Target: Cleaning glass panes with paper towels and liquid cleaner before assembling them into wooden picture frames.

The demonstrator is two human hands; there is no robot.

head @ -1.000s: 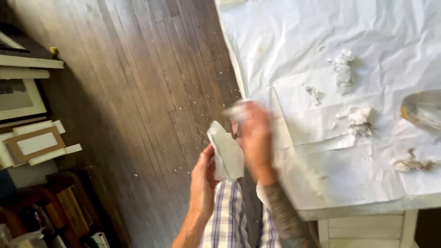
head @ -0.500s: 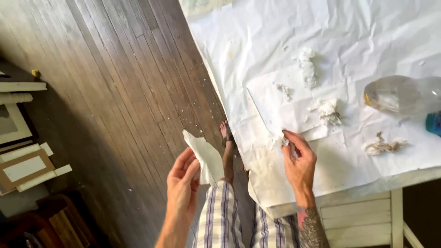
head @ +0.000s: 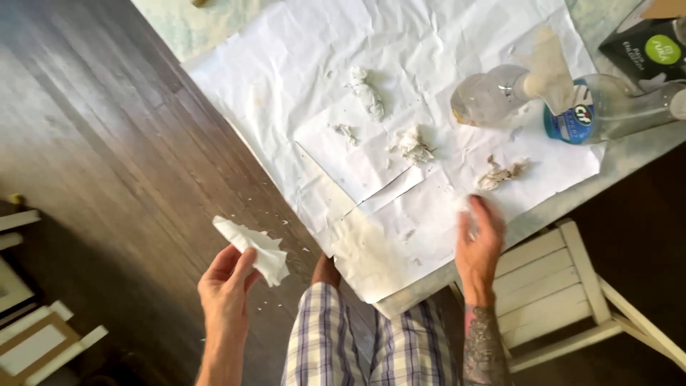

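Note:
My left hand (head: 227, 286) holds a crumpled white paper towel (head: 254, 248) out over the dark wood floor, left of the table. My right hand (head: 479, 243) rests with fingers spread on the white paper sheets (head: 400, 93) that cover the table, near the front edge. Just beyond its fingertips lies a dirty paper wad (head: 499, 173). Further wads (head: 413, 145) (head: 366, 91) lie in the middle of the paper. A glass sheet (head: 357, 161) lies flat under the scraps.
Two clear spray bottles (head: 493, 96) (head: 614, 107) lie at the table's right, beside a dark box (head: 643, 46). A white wooden chair (head: 564, 293) stands under my right arm. Picture frames (head: 32, 336) lean at lower left. My feet and plaid trousers (head: 371, 343) are below.
My right hand has slid right along the paper towards the table's front edge. My left hand keeps the paper towel and has drifted left. The view has shifted to show the bottles.

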